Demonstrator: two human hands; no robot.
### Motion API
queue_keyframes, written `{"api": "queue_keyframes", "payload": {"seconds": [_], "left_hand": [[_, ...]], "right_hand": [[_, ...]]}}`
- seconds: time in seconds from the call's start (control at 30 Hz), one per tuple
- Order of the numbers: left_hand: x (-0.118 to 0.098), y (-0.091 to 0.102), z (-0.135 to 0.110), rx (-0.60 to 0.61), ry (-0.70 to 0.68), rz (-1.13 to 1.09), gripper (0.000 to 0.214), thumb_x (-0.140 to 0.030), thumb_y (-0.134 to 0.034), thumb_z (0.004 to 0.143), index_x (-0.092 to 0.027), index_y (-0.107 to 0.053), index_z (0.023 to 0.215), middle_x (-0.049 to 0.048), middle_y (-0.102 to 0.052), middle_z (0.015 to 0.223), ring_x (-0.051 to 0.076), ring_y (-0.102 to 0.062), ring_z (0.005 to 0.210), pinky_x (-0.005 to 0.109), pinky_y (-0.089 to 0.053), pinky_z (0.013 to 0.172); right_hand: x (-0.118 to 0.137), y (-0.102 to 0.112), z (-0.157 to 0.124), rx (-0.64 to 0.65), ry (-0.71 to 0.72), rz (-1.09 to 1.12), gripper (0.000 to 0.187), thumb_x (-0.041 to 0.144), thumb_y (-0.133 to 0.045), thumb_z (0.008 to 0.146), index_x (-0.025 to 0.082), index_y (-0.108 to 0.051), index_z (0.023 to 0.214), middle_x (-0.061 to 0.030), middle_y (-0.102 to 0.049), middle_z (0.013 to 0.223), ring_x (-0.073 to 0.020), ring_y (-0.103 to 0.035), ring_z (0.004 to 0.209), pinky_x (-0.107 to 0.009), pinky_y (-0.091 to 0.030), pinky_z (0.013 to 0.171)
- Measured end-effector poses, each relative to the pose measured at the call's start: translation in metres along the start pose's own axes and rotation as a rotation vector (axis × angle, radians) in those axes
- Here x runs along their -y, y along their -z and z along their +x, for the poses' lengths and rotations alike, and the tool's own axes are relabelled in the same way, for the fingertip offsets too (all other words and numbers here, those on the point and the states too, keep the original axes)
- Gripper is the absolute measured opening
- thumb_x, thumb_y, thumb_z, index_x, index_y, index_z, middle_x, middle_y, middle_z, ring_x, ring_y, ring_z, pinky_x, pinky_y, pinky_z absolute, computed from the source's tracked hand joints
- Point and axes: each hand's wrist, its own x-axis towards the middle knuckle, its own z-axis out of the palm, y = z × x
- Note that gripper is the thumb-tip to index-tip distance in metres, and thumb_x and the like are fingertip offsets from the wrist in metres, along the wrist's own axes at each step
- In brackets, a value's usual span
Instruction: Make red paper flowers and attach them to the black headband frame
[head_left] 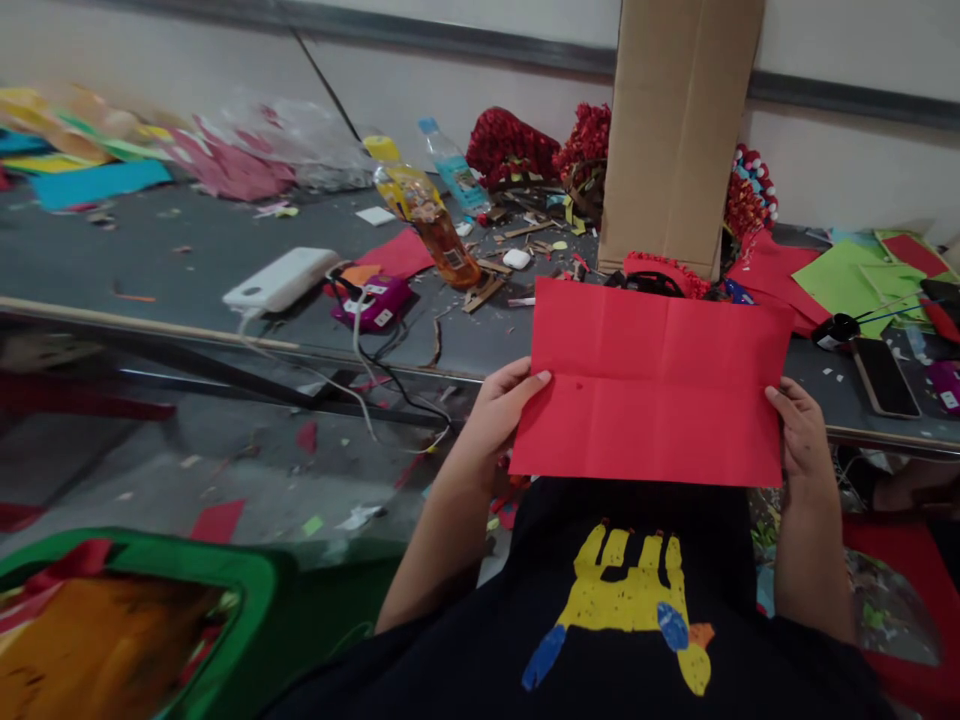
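Note:
I hold a creased red paper sheet [652,385] spread out in front of my chest, above the edge of the grey table [187,250]. My left hand [501,405] pinches the sheet's left edge, thumb on top. At the right edge my right hand [801,432] grips it the same way. The sheet shows one vertical and one horizontal fold line. Behind it stands a tall piece of brown cardboard [679,130].
On the table lie a white power bank [281,280] with cables, an orange drink bottle [427,215], a water bottle [454,165], red paper decorations [517,145], coloured paper sheets [862,275], a phone [885,375] and scraps. A green bin [247,590] stands at lower left.

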Motion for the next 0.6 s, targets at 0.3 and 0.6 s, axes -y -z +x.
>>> {"api": "queue_keyframes", "payload": {"seconds": [0.3,0.6], "left_hand": [[0.02,-0.01,0.007,0.059,-0.029,0.196,0.056,-0.036,-0.085,0.048,-0.013,-0.066,0.096,0.0099,-0.072,0.098,0.024,-0.069,0.085,0.032,-0.057,0.073],[0.047,-0.02,0.015,0.007,-0.134,0.342,0.044,-0.036,-0.077,0.057,-0.011,-0.068,0.092,0.0117,-0.072,0.096,0.025,-0.067,0.09,0.035,-0.053,0.081]], "right_hand": [[-0.008,-0.004,-0.007,0.045,0.011,-0.013,0.033,0.033,-0.084,0.055,0.024,-0.067,0.083,0.0023,-0.074,0.08,-0.0132,-0.068,0.069,-0.025,-0.054,0.067],[-0.006,-0.004,-0.008,0.024,0.096,-0.036,0.029,0.033,-0.081,0.059,0.023,-0.067,0.083,0.0019,-0.074,0.08,-0.0121,-0.067,0.069,-0.024,-0.054,0.066]]}}
